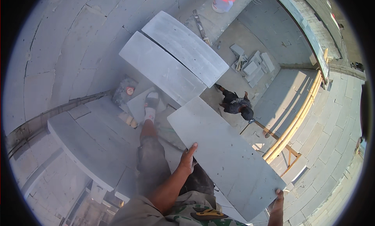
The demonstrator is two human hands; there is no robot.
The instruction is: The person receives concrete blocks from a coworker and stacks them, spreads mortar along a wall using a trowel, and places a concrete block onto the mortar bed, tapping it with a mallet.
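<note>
A long pale grey block is held at a slant in front of my body, reaching from the middle of the head view down to the lower right. My left hand grips its near left edge, thumb on top. My right hand is closed on its far right end. Just above it lie two long grey blocks side by side, with a narrow gap between them. My left foot in a sock and sandal rests on a small slab left of the held block.
Another person is below at right, near scattered blocks. Bamboo poles run along the right. A white bucket with pink lid stands at the top. Block walls rise at left, above a block ledge.
</note>
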